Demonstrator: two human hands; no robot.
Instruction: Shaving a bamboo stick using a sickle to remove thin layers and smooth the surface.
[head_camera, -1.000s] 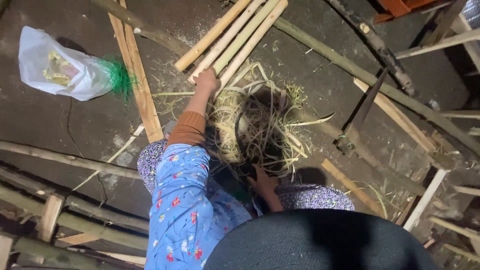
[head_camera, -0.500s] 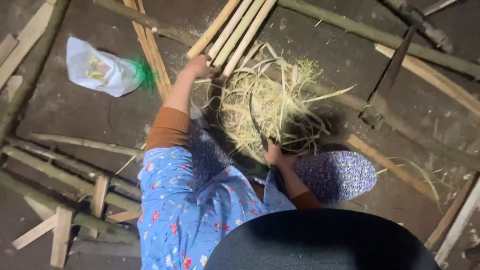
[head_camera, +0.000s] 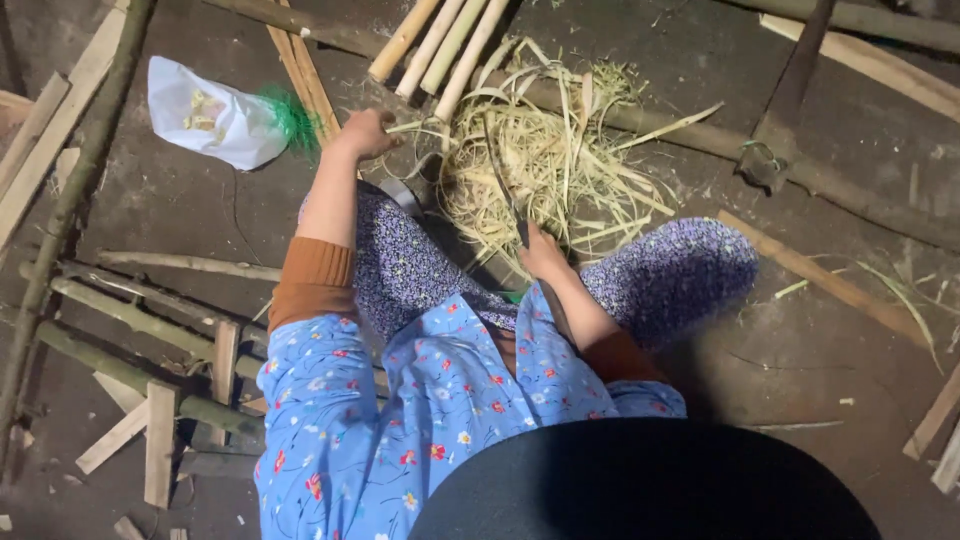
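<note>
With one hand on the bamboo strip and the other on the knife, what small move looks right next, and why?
Probably draw the knife toward the body along the strip. The right hand grips its handle with the blade lying in the shavings, while the left hand pins a thin strip beside the bamboo sticks.

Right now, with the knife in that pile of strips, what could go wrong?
1. The right hand holds the knife blade-out toward the left hand, which grips a strip; a slip might cut it.
2. The strips hide part of the blade.
3. The knees flank the cutting spot.
</note>
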